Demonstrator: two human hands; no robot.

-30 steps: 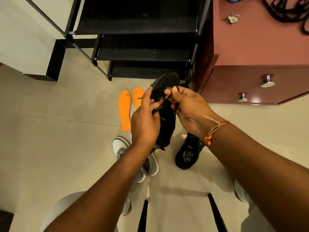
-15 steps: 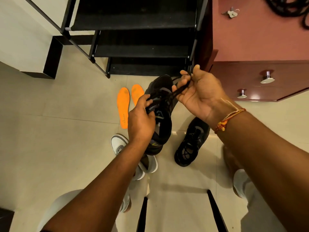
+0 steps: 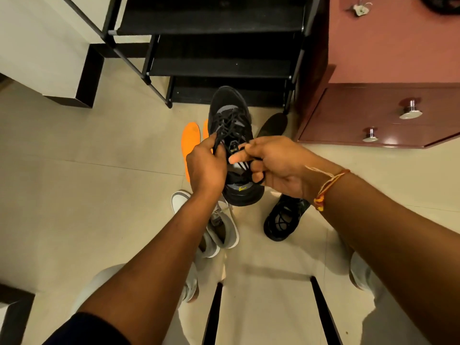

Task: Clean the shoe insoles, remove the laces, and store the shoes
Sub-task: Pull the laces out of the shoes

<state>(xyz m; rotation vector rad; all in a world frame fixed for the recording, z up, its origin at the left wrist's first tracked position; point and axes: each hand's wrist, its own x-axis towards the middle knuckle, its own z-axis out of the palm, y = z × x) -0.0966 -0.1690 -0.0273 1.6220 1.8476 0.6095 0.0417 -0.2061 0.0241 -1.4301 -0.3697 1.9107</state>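
The black shoe (image 3: 232,113) is held in the air in front of the shoe rack (image 3: 219,68), toe pointing away, its laces (image 3: 230,124) loose across the top; the left hand (image 3: 206,168) curls its fingers round the shoe's side and a loop of lace, and the right hand (image 3: 276,165) pinches lace strands in curled fingers. On the floor (image 3: 87,195) lie two orange insoles (image 3: 190,138), partly hidden behind the shoe, a second black shoe (image 3: 283,220) with laces in it, and white shoes (image 3: 224,227); the maroon cabinet (image 3: 361,115) has both drawers shut, contents hidden, keys (image 3: 359,8) on top.
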